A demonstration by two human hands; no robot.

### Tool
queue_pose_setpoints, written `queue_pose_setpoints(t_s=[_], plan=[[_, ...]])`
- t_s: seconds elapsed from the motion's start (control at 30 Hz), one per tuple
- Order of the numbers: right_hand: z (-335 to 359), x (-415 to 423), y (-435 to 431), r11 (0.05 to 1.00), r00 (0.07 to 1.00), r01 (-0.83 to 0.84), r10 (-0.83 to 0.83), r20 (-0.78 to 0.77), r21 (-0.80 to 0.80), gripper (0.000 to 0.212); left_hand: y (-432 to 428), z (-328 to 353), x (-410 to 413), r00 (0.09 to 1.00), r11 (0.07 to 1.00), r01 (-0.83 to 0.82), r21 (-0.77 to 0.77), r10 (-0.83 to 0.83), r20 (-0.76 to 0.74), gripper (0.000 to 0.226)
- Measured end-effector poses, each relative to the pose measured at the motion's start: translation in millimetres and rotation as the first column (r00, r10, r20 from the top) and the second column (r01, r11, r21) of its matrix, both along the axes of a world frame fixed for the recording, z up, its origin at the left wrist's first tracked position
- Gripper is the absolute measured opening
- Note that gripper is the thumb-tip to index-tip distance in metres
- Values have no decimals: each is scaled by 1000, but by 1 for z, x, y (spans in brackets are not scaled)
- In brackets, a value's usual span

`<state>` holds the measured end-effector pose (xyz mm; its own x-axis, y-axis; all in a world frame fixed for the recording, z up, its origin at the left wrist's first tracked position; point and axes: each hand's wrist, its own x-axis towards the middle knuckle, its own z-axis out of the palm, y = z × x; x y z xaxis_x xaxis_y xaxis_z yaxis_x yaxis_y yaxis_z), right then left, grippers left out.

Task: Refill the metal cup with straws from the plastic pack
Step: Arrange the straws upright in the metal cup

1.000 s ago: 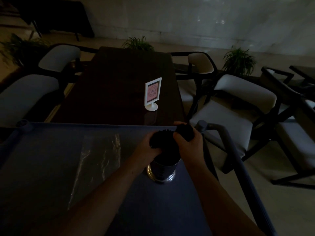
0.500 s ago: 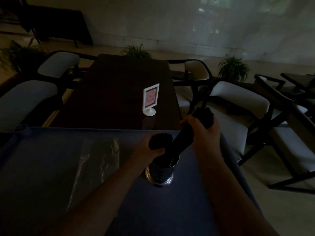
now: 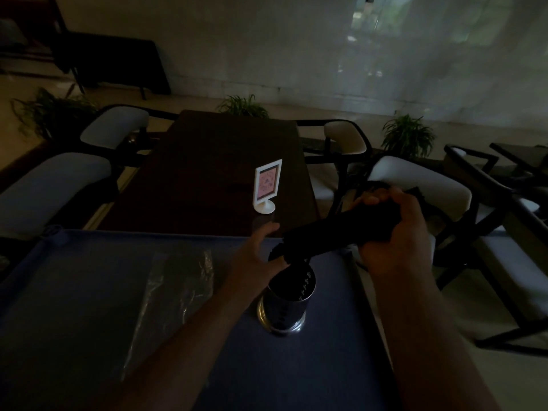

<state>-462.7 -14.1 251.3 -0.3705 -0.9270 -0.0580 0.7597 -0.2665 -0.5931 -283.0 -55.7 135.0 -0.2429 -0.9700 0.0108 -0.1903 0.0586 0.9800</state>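
Light is poor and detail is limited; the metal cup stands upright on the blue cart top, toward its right edge. The right hand is above and to the right of the cup, fingers curled tight round a thick bundle of black straws. The bundle is tilted, its upper end in the fist and its lower end at the cup's mouth; how far the ends sit inside the cup cannot be told. The left hand is just left of the cup's rim, fingers loosely straight and spread, holding nothing; the thumb side lies against the low end of the bundle, though true contact is hard to confirm in the gloom. The clear plastic pack lies flat on the cart top, well left of the cup, apart from both hands. Beyond the cup, a small white sign stand sits upright on a dark table; pale-cushioned chairs stand to the cup's far right.
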Motion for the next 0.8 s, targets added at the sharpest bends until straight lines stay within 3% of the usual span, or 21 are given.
queue_pose_setpoints(t_s=[0.1, 0.23, 0.27, 0.4, 0.5, 0.63, 0.8], plan=[[-4, 6, 4, 1000, 995, 13, -15, 95, 24, 8, 12, 20, -5, 999, 983, 37, -179, -35, 19, 72], [-9, 8, 5, 998, 969, -55, 47, 243, 25, 14, 30, 47, -14, 960, 973, 179, -142, -205, -192, 83], [-7, 12, 6, 995, 974, -76, 62, 217, 58, 10, 32, 53, -16, 940, 964, 218, -154, -250, -231, 84], [-23, 28, 7, 982, 911, -183, 149, 385, 52, 19, 36, 71, -21, 819, 945, 258, -202, -325, -473, 79], [-33, 40, 10, 954, 922, -242, 169, 348, 178, 5, 37, 77, -23, 762, 943, 259, -209, -332, -556, 62], [-49, 53, 20, 904, 898, -386, 323, 300, 182, 34, 44, 82, -22, 796, 956, 140, -256, -263, -546, 11], [-65, 66, 30, 881, 891, -446, 421, 168, 156, 53, 52, 100, -13, 874, 956, 22, -292, -160, -459, 26]])
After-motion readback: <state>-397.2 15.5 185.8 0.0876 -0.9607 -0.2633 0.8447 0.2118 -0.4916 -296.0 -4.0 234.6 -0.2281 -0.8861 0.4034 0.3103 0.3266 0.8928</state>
